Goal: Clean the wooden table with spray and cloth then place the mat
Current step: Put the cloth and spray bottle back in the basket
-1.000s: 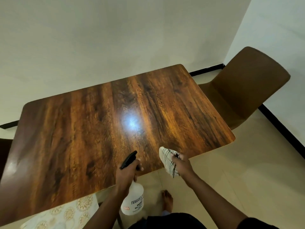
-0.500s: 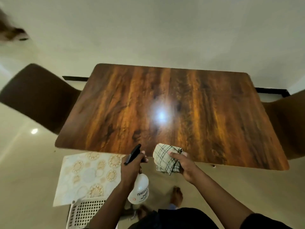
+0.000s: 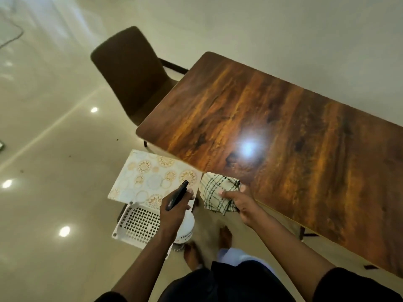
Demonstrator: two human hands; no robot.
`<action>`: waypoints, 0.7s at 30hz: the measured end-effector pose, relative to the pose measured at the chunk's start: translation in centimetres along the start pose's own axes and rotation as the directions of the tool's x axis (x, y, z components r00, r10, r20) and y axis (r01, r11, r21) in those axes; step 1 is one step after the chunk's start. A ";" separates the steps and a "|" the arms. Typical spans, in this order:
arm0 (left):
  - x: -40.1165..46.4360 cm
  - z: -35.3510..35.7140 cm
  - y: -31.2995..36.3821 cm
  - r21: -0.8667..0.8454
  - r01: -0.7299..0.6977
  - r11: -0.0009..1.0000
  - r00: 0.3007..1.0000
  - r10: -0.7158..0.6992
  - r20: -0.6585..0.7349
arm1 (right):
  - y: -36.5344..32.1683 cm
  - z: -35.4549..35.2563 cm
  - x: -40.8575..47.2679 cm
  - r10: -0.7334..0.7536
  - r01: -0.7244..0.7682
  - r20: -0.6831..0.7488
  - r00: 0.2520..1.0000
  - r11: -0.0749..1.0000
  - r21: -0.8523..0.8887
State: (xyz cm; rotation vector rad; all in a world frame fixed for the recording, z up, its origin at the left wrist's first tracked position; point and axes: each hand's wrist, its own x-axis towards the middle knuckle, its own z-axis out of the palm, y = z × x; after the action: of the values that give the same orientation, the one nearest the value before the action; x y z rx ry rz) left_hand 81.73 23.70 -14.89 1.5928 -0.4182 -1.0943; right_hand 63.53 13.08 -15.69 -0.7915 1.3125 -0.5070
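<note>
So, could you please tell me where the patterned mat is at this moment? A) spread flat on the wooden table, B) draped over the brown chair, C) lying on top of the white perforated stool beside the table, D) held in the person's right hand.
C: the patterned mat lies on the white perforated stool beside the wooden table; the right hand holds the checked cloth.

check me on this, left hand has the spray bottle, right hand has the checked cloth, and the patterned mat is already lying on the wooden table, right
Not quite. In the head view the patterned mat lies on a white perforated basket beside the wooden table, not on it. The rest stands: left hand holds the spray bottle, right hand holds the checked cloth.
</note>
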 end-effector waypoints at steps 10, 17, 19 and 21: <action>0.1 -4.0 -5.1 -0.113 0.010 0.994 0.974 -0.035 -0.223 | 0.5 4.0 3.7 0.091 -0.056 0.167 0.982 0.977 -0.206; 1.5 -5.9 -9.9 -0.142 0.041 0.989 0.924 -0.091 -0.372 | 3.7 7.1 8.0 0.176 -0.081 0.255 0.951 0.936 -0.342; 2.2 -6.9 -11.4 -0.173 0.044 0.984 0.899 -0.115 -0.424 | 4.8 8.6 9.0 0.235 -0.118 0.279 0.931 0.917 -0.380; 3.0 -7.6 -12.5 -0.130 0.028 0.991 0.890 -0.084 -0.449 | 5.6 9.6 10.0 0.264 -0.121 0.282 0.922 0.891 -0.437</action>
State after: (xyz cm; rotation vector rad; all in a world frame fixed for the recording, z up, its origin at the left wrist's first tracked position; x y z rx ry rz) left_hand 86.13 30.03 -27.70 1.6970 0.0095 -0.7374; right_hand 74.39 11.55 -25.89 -1.0297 1.1725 0.0798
